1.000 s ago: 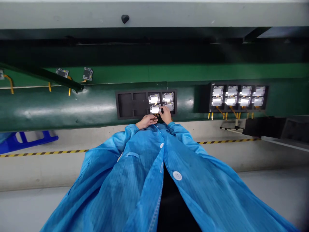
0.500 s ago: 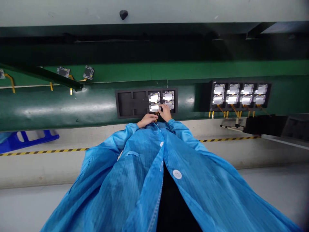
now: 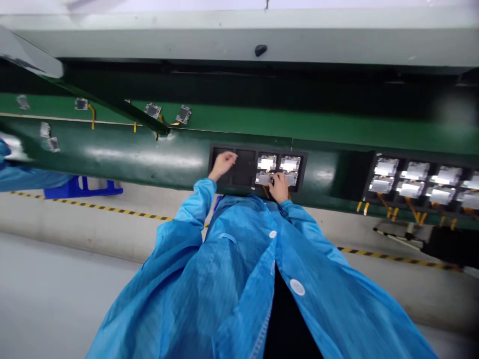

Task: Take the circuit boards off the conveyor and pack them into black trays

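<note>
A black compartment tray [image 3: 304, 172] lies at the bench's front edge, with several circuit boards in its right half. My right hand [image 3: 279, 187] rests there, its thumb and fingers closed at the right end of the front-left circuit board [image 3: 263, 178]. Part of that board and of the front-right board [image 3: 291, 177] is hidden by the fingers. Over the tray's bare left compartments hovers my left hand [image 3: 223, 163], slightly blurred. Its fingers are loosely bent towards the right, with no object visible in them. An orange flex cable [image 3: 266, 191] hangs from the tray's front.
At the right, a second black tray [image 3: 368, 174] holds several boards with orange cables over the edge. Loose boards [image 3: 183, 114] lie at the back left near a slanted green post [image 3: 123, 110]. A blue stool [image 3: 84, 188] stands below, left. A person's sleeve [image 3: 33, 172] shows far left.
My left hand has lifted from beside the right hand and moved left over the bare compartments. The right hand stays at the boards. The view has turned left, showing more loose boards.
</note>
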A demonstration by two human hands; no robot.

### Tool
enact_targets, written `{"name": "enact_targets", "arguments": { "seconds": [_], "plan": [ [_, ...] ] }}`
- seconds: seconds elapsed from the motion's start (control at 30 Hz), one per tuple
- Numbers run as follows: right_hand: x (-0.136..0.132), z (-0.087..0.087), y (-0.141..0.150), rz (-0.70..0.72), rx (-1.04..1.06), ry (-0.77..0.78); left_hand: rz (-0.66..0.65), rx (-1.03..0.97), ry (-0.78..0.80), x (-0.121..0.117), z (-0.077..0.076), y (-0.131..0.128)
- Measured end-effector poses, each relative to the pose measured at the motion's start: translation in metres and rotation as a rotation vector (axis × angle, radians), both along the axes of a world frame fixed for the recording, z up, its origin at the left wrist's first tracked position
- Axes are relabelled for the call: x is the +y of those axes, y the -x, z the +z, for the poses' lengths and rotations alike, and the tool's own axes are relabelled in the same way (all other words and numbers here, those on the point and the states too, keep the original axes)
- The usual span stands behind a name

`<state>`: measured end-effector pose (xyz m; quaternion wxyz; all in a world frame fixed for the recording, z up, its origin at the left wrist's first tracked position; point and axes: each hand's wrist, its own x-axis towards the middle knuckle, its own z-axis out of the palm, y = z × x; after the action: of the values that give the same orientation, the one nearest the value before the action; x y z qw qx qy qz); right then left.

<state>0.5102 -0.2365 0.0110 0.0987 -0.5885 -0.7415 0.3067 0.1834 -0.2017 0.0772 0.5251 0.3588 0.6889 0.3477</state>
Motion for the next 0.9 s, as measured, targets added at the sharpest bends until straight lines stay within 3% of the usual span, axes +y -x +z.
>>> {"name": "enact_targets", "arguments": {
  "seconds": [0.07, 0.13, 0.27, 0.37, 0.5, 0.63, 0.8, 0.9],
  "plan": [
    [0.0, 0.0, 0.001, 0.01, -0.037, -0.004, 0.176, 0.208, -0.029, 0.027, 0.001, 0.055],
    [-0.001, 0.002, 0.003, 0.012, -0.066, -0.013, 0.264, 0.41, -0.018, 0.052, 0.006, 0.104],
    [-0.005, 0.007, 0.008, 0.02, -0.087, -0.019, 0.179, 0.781, 0.198, 0.099, 0.032, 0.164],
    [-0.009, 0.007, 0.004, -0.06, -0.07, -0.075, 0.075, 0.975, 0.355, 0.129, 0.056, 0.174],
    [-0.018, -0.001, -0.021, -0.432, -0.092, -0.172, -0.009, 1.01, 0.413, 0.16, 0.076, 0.165],
    [-0.025, -0.012, -0.05, -0.834, -0.083, -0.11, -0.045, 1.051, 0.471, 0.181, 0.073, 0.165],
    [-0.022, -0.017, -0.058, -0.992, 0.042, 0.066, -0.098, 1.096, 0.473, 0.198, 0.06, 0.179],
    [-0.015, -0.016, -0.05, -1.08, 0.034, 0.122, -0.152, 1.091, 0.366, 0.2, 0.063, 0.184]
  ]
}}
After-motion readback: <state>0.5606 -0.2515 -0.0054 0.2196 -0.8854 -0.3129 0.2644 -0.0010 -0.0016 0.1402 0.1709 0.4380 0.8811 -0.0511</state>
